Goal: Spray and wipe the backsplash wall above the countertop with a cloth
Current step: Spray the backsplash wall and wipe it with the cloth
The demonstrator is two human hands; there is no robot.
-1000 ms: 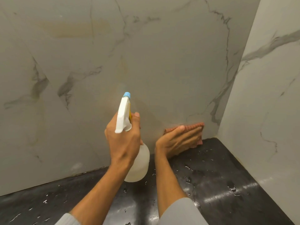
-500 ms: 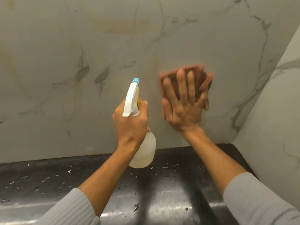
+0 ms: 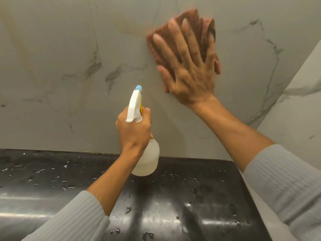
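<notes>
**Cloth high on the backsplash, spray bottle held below**

The spray bottle (image 3: 145, 159) stands nearly upright, its blue nozzle aimed at the marble backsplash (image 3: 69, 49). The left hand (image 3: 134, 131) grips its neck above the wet black worktop (image 3: 52, 188). Since half a second ago, the right hand (image 3: 189, 66) has climbed higher; its fingers are spread flat, pressing the reddish-brown cloth (image 3: 207, 30) against the wall.

Your right hand (image 3: 189, 66) lies flat on the cloth (image 3: 206, 30), high on the backsplash wall (image 3: 60, 49), right of centre. Your left hand (image 3: 133, 131) holds the spray bottle (image 3: 147, 160) lower left, above the countertop (image 3: 173, 197). Side wall (image 3: 298, 108) at far right.
</notes>
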